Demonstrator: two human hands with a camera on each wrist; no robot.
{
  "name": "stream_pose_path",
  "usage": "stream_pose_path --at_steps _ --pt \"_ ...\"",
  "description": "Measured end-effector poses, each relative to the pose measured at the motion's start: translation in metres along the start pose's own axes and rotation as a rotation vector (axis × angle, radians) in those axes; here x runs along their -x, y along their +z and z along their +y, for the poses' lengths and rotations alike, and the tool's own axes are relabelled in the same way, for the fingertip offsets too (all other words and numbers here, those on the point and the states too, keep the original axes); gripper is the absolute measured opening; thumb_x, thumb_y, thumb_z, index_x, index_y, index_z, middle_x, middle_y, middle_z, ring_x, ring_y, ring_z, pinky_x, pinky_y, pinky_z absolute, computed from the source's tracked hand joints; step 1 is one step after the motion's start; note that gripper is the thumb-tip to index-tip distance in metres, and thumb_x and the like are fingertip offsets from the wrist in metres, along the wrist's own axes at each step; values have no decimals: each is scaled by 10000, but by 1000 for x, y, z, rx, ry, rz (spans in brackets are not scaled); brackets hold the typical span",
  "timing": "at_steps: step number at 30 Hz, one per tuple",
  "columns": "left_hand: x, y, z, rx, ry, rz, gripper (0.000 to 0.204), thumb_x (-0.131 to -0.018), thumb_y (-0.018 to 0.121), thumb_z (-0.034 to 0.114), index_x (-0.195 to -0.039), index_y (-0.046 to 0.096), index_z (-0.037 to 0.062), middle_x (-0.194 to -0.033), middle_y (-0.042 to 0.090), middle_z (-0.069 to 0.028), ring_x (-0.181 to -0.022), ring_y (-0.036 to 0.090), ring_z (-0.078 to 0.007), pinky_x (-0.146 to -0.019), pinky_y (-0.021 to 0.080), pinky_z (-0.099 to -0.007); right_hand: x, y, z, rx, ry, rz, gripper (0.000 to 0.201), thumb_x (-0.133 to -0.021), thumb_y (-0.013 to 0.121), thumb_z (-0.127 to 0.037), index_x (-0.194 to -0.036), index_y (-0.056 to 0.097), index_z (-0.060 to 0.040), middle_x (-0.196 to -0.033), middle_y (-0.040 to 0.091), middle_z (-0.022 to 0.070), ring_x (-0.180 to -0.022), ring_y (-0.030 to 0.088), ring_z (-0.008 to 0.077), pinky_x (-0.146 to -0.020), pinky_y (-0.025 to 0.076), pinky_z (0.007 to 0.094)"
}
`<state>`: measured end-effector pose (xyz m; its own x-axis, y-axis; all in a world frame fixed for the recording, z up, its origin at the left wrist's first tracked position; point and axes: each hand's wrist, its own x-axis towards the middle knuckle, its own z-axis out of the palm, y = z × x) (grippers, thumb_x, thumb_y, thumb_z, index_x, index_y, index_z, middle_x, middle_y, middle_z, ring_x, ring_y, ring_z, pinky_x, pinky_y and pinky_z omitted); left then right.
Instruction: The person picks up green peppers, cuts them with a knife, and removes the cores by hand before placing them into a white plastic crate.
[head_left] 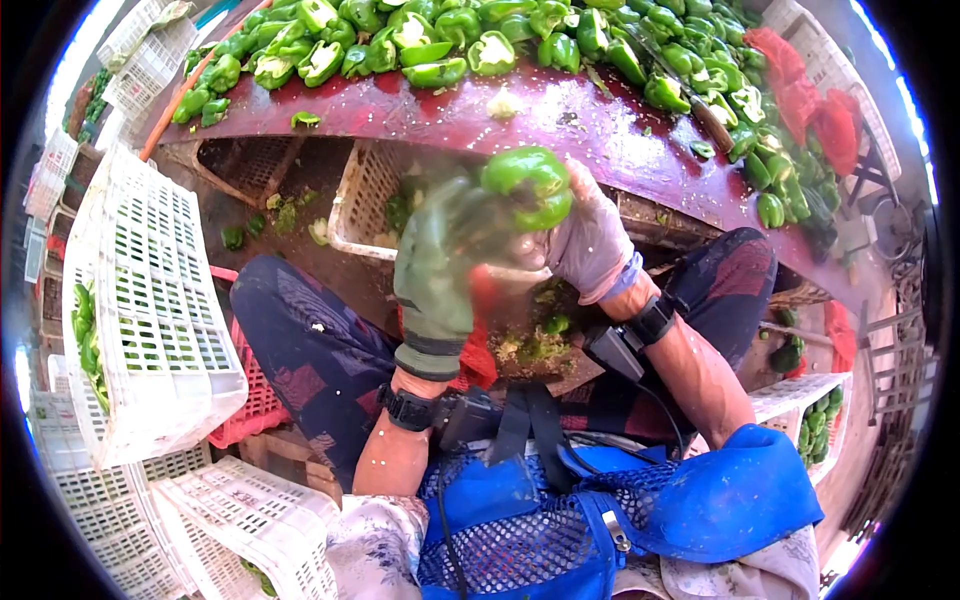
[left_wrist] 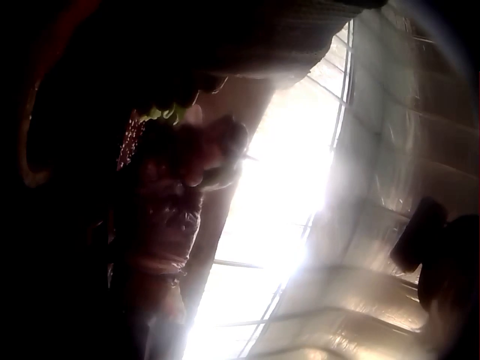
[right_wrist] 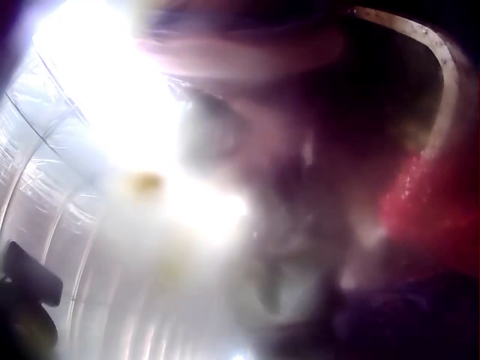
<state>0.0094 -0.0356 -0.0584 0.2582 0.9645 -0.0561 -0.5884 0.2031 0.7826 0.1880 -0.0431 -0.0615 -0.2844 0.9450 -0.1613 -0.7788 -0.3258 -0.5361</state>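
The green pepper (head_left: 525, 185) is held up between the person's two hands, just in front of the near edge of the surface (head_left: 420, 122) and about midway along it. The right hand (head_left: 592, 245), in a pale glove, has its fingers curled round the pepper's right side and underside. The left hand (head_left: 437, 270), in a green glove, is beside the pepper's left; motion blur and two poor wrist views prevent any finding on whether its fingers grip. For sound handling, in this inspector's judgement, the right hand's hold should be firm without crushing the wall, while the left fingers work on the side facing them. A pale lump (head_left: 503, 103) lies on the surface, near its near edge. Towards the far edge is a heap of peppers (head_left: 440, 40), many opened; a brown-handled knife (head_left: 712, 125) lies at the heap's right part. Below the near edge, left of the hands, a white crate (head_left: 345, 212) holds green and pale pieces. Left of the person, a tilted crate (head_left: 165, 300) shows green produce through its opening; to the right, a low crate (head_left: 785, 398) contains green peppers.
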Motion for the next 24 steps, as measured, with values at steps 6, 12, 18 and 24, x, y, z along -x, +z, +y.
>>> stream_pose_path --at_steps 6,12,18,24 --pt "6 6 5 -193 198 -56 351 -992 448 153 -1292 525 -11 -1256 575 -96 -1151 538 -172 -994 437 -322 -6 4 5 -27 48 -29 618 -897 512 -609 -1248 535 -100 -1035 624 71 -785 631 219 -548 542 316" --pt "9 7 6 -244 210 -77 366 -966 467 49 -1325 489 -21 -1294 539 -99 -1173 512 -158 -1035 392 -306 1 21 6 247 -47 55 544 -893 608 -469 -1280 521 -97 -1080 618 49 -829 626 166 -601 545 296" --pt "10 -1 -3 -528 363 -104 586 -896 576 9 -1429 332 -2 -1403 422 -121 -1252 450 -196 -1063 372 -322 4 23 14 563 -242 46 591 -883 686 -215 -1399 441 -61 -1291 561 36 -1084 572 162 -902 485 293" --pt "8 -8 -12 -720 402 -94 804 -788 731 83 -1453 283 12 -1441 378 -145 -1319 392 -242 -1099 327 -341 10 37 17 1312 -420 20 632 -828 687 -18 -1411 462 -114 -1365 529 72 -1216 512 185 -1051 394 290"
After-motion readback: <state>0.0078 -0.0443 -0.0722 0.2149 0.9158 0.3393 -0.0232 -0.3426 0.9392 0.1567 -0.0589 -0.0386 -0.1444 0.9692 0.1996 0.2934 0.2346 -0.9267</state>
